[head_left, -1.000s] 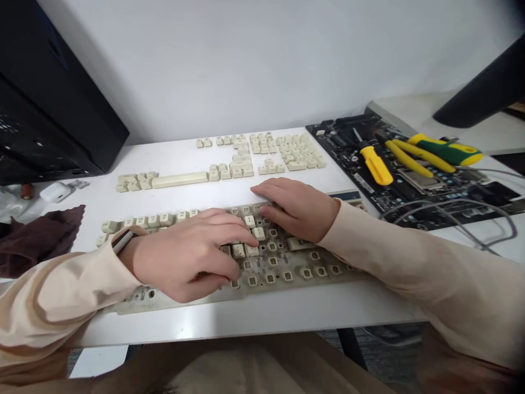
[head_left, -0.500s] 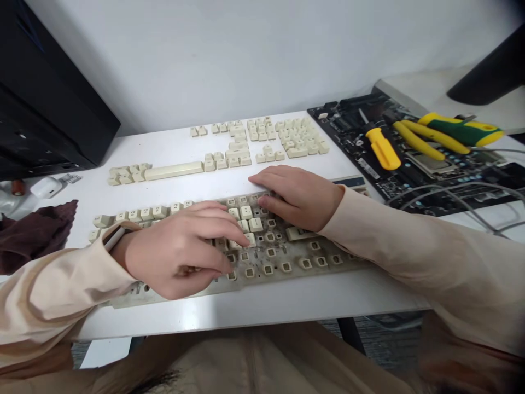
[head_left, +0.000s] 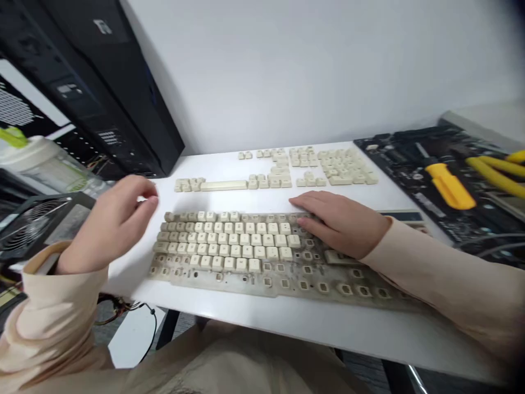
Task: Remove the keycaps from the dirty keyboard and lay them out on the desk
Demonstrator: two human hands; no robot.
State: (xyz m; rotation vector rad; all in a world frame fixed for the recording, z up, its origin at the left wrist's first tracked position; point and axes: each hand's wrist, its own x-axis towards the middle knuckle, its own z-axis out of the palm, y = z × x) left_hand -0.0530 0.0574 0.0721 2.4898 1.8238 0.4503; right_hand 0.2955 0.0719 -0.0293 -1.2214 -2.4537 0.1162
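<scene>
A dirty cream keyboard lies on the white table, with caps on its left key block and bare key sockets to the right and along the bottom row. My right hand rests on its upper right part, fingers stretched out, holding nothing. Raised beyond the keyboard's left end is my left hand, its fingers curled and the thumb close to them; whatever they may hold is hidden. Behind the keyboard, loose keycaps sit in groups, along with a long spacebar.
A black computer case stands at the back left, near a lidded clear container and a fan unit. To the right, a circuit board carries a yellow screwdriver and yellow-handled pliers. The table's front edge is close to my lap.
My left hand has left the keys and moved up and to the left, uncovering the capped rows. My right hand stays on the keyboard. The view has shifted left.
</scene>
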